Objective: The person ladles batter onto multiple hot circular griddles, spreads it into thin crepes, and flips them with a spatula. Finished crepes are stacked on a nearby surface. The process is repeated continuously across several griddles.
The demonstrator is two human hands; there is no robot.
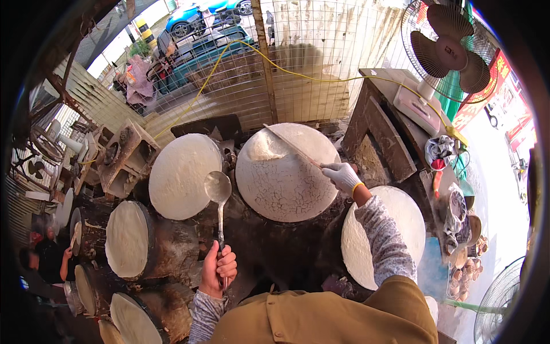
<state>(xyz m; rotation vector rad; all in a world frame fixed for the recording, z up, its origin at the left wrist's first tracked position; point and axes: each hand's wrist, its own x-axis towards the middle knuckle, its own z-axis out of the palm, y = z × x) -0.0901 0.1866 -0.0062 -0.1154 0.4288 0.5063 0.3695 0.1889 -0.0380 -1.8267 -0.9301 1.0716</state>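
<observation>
A long metal ladle (218,198) stands upright in the clenched left hand (217,268), its bowl raised between two pale round domes. The gloved right hand (342,174) grips a thin stick (292,146) that lies slanted across the cracked white dome (281,172) just left of that hand. A smoother dome (182,175) sits left of the ladle, another (401,229) under the right forearm.

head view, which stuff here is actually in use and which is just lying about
In use:
left hand gripping ladle
gloved right hand holding thin stick on cracked white dome

Lying about:
fan
yellow cable
stacked bowls
</observation>
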